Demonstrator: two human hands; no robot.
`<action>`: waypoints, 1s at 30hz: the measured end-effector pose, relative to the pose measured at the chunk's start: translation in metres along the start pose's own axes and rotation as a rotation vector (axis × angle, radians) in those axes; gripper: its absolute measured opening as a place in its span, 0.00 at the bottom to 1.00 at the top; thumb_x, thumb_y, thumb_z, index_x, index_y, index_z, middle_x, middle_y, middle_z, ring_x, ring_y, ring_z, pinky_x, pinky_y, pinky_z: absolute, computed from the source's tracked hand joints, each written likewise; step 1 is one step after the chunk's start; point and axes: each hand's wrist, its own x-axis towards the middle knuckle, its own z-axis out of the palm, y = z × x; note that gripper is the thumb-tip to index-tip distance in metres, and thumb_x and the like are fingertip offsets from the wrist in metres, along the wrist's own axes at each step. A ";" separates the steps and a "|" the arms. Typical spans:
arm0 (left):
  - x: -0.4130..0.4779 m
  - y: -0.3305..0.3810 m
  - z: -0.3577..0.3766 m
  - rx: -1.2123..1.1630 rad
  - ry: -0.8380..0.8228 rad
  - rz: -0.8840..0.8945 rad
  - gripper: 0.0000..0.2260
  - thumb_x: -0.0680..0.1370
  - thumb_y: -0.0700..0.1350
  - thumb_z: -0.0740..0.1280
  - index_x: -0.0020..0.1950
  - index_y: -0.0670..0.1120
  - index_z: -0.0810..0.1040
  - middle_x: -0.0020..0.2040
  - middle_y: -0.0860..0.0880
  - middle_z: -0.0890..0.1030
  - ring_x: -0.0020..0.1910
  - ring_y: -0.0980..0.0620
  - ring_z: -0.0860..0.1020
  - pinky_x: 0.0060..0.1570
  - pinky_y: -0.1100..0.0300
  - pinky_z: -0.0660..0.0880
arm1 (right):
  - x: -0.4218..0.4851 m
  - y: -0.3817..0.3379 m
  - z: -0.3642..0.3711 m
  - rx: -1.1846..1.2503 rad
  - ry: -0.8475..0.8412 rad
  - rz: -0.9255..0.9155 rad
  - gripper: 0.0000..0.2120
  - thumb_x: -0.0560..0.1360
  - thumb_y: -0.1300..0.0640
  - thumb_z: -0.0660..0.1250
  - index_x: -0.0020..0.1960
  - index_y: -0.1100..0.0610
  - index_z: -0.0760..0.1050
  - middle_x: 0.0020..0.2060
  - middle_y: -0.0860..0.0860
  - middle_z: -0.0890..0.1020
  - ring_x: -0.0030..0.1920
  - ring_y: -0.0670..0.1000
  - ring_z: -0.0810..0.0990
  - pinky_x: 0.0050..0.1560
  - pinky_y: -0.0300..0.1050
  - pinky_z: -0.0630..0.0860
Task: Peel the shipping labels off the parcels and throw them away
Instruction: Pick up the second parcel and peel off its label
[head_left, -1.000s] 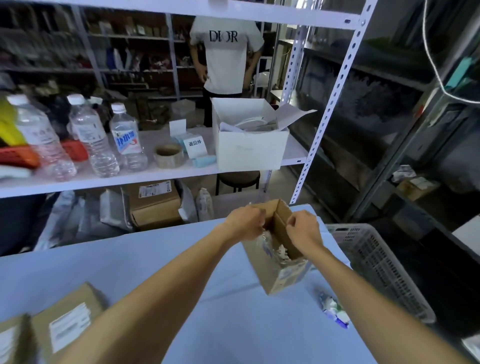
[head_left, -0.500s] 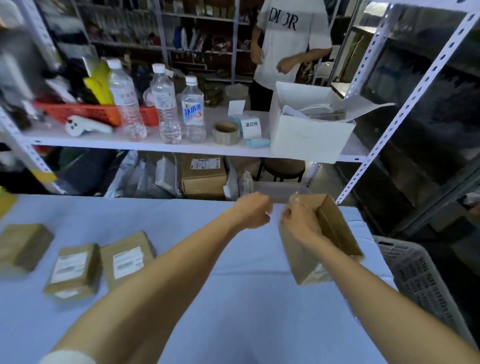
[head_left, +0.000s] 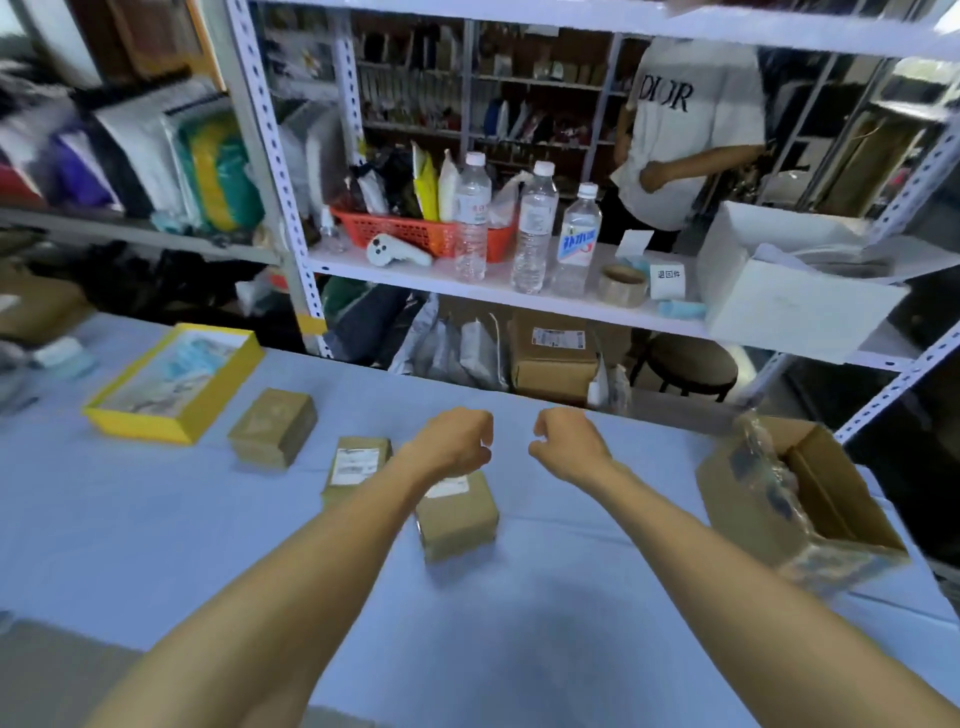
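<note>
My left hand (head_left: 453, 441) hovers over the blue table (head_left: 519, 649) with its fingers curled in and nothing visible in it. My right hand (head_left: 569, 441) hangs beside it, loosely curled and empty. A small brown parcel (head_left: 457, 525) lies just under my left wrist, its white label (head_left: 451, 487) partly hidden by that wrist. Left of it are a second parcel (head_left: 358, 483) with a white label (head_left: 356, 465) on top and a third parcel (head_left: 272, 428) with no label showing. An open cardboard box (head_left: 810, 509) with torn clear tape stands at the right.
A yellow tray (head_left: 136, 423) sits at the far left of the table. Behind the table a white shelf (head_left: 498, 293) carries water bottles (head_left: 532, 234), a red basket, a tape roll and a white box (head_left: 795, 306). A person in a white shirt (head_left: 691, 135) stands beyond it.
My right hand has let go of the open box, which now stands on the table at the right. The view has swung left, and both hands now hover over the small parcels.
</note>
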 end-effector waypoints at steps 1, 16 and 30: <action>-0.014 -0.020 0.001 -0.008 -0.008 -0.040 0.11 0.74 0.41 0.64 0.56 0.44 0.77 0.58 0.43 0.79 0.57 0.42 0.76 0.52 0.53 0.74 | -0.003 -0.020 0.010 -0.006 -0.015 -0.012 0.12 0.73 0.60 0.65 0.53 0.64 0.78 0.53 0.59 0.80 0.54 0.59 0.78 0.54 0.53 0.78; -0.095 -0.199 0.014 -0.105 -0.032 -0.189 0.13 0.74 0.43 0.63 0.58 0.42 0.76 0.57 0.42 0.79 0.55 0.40 0.78 0.51 0.52 0.75 | -0.030 -0.186 0.108 0.015 -0.044 0.025 0.19 0.73 0.62 0.63 0.28 0.56 0.57 0.27 0.50 0.63 0.27 0.49 0.62 0.26 0.41 0.53; -0.040 -0.265 0.031 -0.228 -0.136 -0.326 0.13 0.76 0.45 0.64 0.59 0.41 0.74 0.58 0.41 0.79 0.58 0.42 0.76 0.52 0.52 0.73 | 0.066 -0.198 0.177 0.144 -0.227 0.150 0.06 0.74 0.60 0.65 0.47 0.58 0.69 0.46 0.56 0.78 0.52 0.58 0.78 0.43 0.43 0.67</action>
